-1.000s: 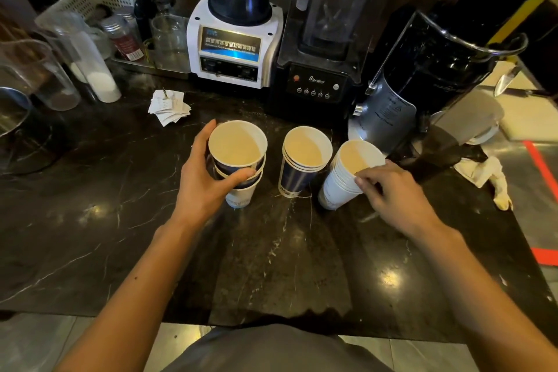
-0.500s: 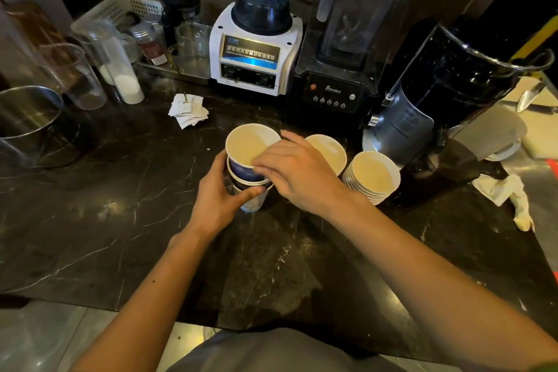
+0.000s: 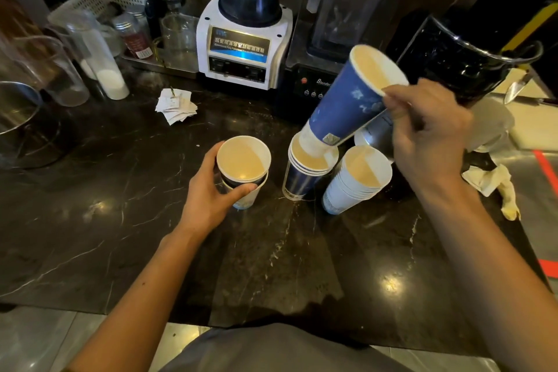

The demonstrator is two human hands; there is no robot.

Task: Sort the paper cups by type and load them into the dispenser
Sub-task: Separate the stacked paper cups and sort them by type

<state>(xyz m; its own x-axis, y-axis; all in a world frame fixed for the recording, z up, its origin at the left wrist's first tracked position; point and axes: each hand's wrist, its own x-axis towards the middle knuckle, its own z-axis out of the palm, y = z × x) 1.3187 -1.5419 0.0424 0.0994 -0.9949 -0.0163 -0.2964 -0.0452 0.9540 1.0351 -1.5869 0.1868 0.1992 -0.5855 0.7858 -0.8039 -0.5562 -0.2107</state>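
Observation:
My left hand (image 3: 211, 193) grips a mixed stack of cups (image 3: 244, 169), a dark cup nested in a white one, standing on the black marble counter (image 3: 120, 220). My right hand (image 3: 428, 133) pinches the rim of a single blue cup (image 3: 347, 106), tilted, its base touching the mouth of the blue cup stack (image 3: 302, 172). Just right of that stands a leaning stack of white cups (image 3: 353, 187). No dispenser can be picked out.
Behind the cups stand a white blender (image 3: 244, 39), a black blender (image 3: 332, 24) and a black machine (image 3: 471, 63). Folded paper slips (image 3: 176, 106) lie mid-counter. Clear jugs (image 3: 63, 69), a steel pot (image 3: 18, 112) and a white basket (image 3: 96, 0) sit left. A crumpled cloth (image 3: 495, 184) lies right.
My right hand has lifted a blue cup off the stack in my left hand and carried it right, onto the mouth of the blue stack. My left hand has stayed on its stack.

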